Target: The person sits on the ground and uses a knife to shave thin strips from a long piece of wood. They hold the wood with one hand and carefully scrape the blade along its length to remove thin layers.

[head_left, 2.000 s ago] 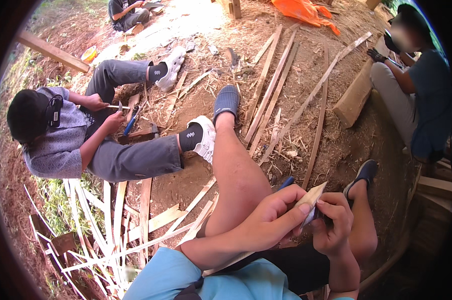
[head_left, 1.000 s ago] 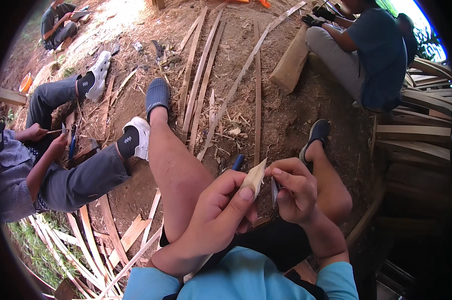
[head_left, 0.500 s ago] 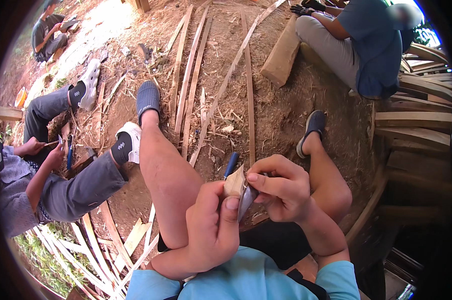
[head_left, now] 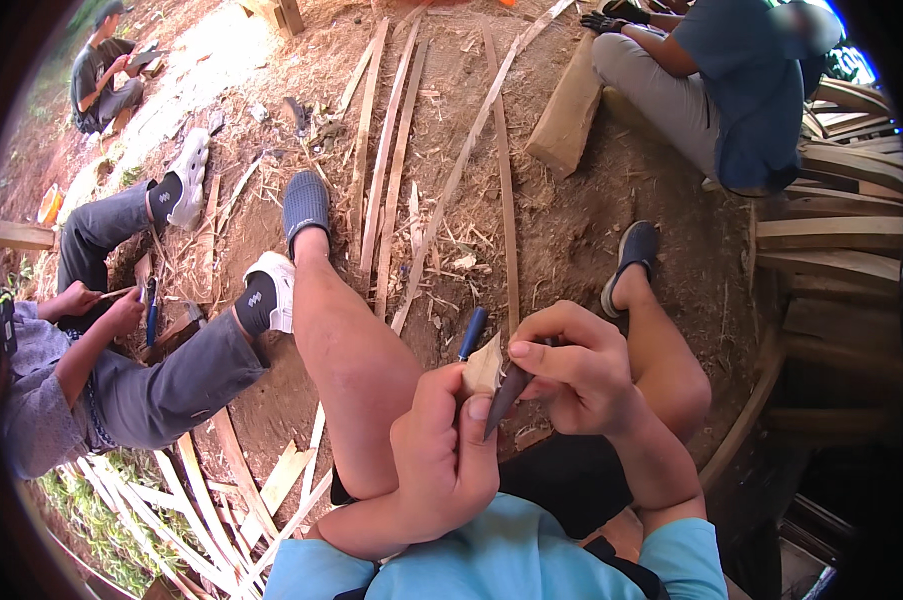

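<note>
closely, hands point(head_left: 511, 420) gripping wood piece point(head_left: 483, 368), knife point(head_left: 506, 398)

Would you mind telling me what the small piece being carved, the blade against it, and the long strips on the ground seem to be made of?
Small pale piece: likely bamboo or wood, with a raw, matte, tan cut face.
Knife blade: probably metal, dark, dull and thin, held in the right hand.
Long strips: apparently split bamboo or wood, pale, fibrous and unfinished.

The scene is seen by one head-worn fisheye camera only, looking steeply down from close above the left hand point(head_left: 441, 455) and the right hand point(head_left: 581, 375). The brown earth ground point(head_left: 561, 230) is faced beyond, and straight lines are bent near the dark round rim.
</note>
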